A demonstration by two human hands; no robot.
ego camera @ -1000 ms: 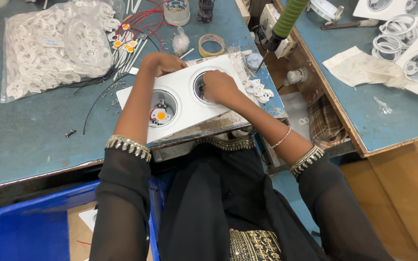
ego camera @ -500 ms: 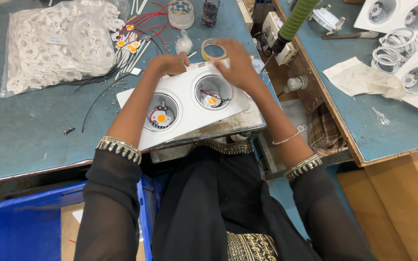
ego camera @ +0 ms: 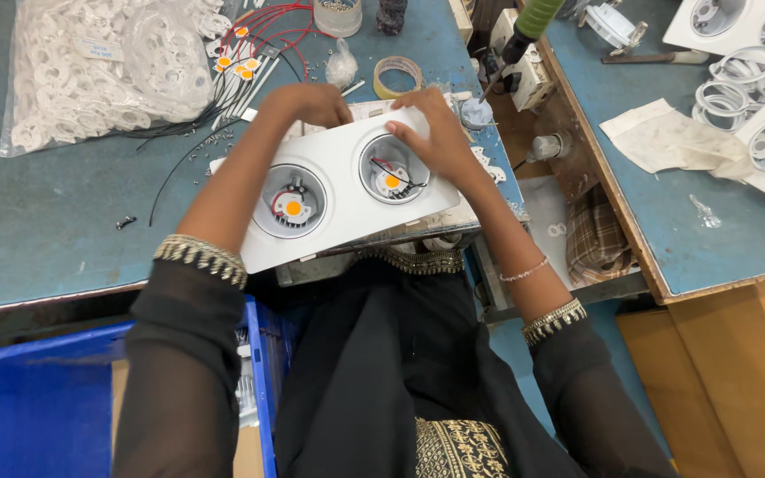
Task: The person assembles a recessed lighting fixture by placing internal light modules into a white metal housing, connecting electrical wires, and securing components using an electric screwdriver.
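Note:
A white rectangular twin downlight housing (ego camera: 338, 190) lies at the near edge of the blue-grey bench, with two round wells. The left well (ego camera: 290, 202) shows a small orange light chip with red and black wires. My right hand (ego camera: 436, 133) rests on the housing's right end, thumb at the rim of the right well (ego camera: 391, 173), which also holds an orange chip and wires. My left hand (ego camera: 310, 102) curls over the housing's far edge, gripping it.
A clear bag of white rings (ego camera: 99, 66) lies at far left, beside red and black wired chips (ego camera: 241, 53). A tape roll (ego camera: 397, 75) and small jar (ego camera: 338, 13) stand beyond. More white housings (ego camera: 737, 26) sit on the right bench. A blue crate (ego camera: 37, 407) is below left.
The housing has shifted slightly toward me and rightward. My right hand came back from the housing's far edge and settled on the right well; my left hand still holds the far edge.

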